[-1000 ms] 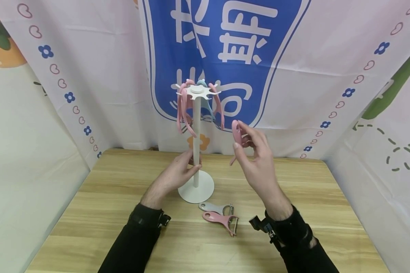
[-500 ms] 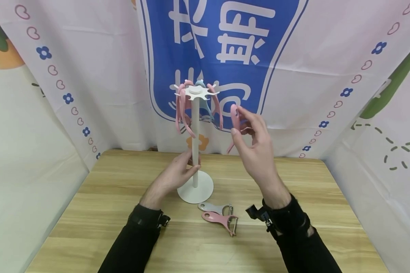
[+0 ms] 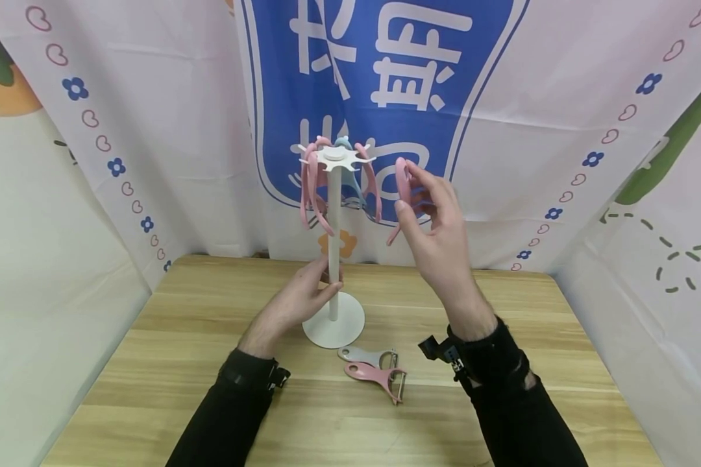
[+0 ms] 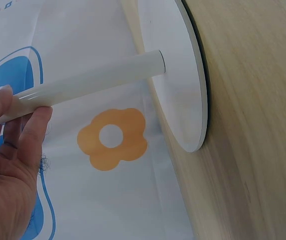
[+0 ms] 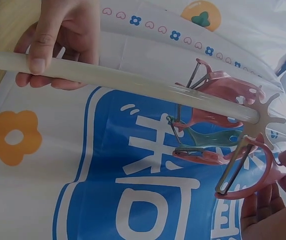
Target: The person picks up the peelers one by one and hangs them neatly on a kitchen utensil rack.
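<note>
A white stand rises from a round base, its pole topped by a star-shaped rack. My left hand grips the pole's lower part; thumb and fingers are around it in the left wrist view. Several pink peelers and a blue-green peeler hang from the rack. My right hand pinches a pink peeler by its handle, just right of the rack, blade end down. In the right wrist view, this held peeler overlaps the rack's prongs.
On the wooden table, in front of the base, lie a grey peeler and a pink peeler side by side. A white curtain with a blue printed panel hangs close behind the stand.
My right hand has risen with the pink peeler, from below the hanging peelers' ends to nearly rack height. The left hand stays on the pole, and the table peelers have not moved.
</note>
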`<act>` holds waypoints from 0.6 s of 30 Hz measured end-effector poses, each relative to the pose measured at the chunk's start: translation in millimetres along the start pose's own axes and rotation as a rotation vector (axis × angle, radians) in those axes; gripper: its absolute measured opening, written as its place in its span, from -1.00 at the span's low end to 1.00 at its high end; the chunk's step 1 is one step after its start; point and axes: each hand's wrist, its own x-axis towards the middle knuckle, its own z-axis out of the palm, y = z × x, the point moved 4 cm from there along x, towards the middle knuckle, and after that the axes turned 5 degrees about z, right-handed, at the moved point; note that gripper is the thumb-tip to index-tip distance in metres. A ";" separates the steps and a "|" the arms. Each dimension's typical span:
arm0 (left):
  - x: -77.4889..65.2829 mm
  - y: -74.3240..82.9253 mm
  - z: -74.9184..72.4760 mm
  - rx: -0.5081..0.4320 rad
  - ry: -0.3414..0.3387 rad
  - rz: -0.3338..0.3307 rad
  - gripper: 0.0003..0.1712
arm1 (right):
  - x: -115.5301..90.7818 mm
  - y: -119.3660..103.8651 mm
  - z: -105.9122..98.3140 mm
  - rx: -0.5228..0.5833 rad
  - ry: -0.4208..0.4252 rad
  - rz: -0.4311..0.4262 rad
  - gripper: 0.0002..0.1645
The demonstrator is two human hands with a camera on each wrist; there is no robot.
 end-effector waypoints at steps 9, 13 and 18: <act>0.2 1.1 -0.7 -0.009 -0.003 0.011 -0.76 | 10.6 -2.4 5.4 -0.037 -0.013 0.013 -0.39; 0.2 0.9 -0.5 -0.011 0.000 0.017 -0.74 | 14.9 -3.5 8.5 -0.056 -0.021 0.019 -0.39; 0.7 1.2 -0.4 -0.010 0.004 0.028 -0.75 | 17.9 -5.1 11.3 -0.035 -0.039 0.017 -0.39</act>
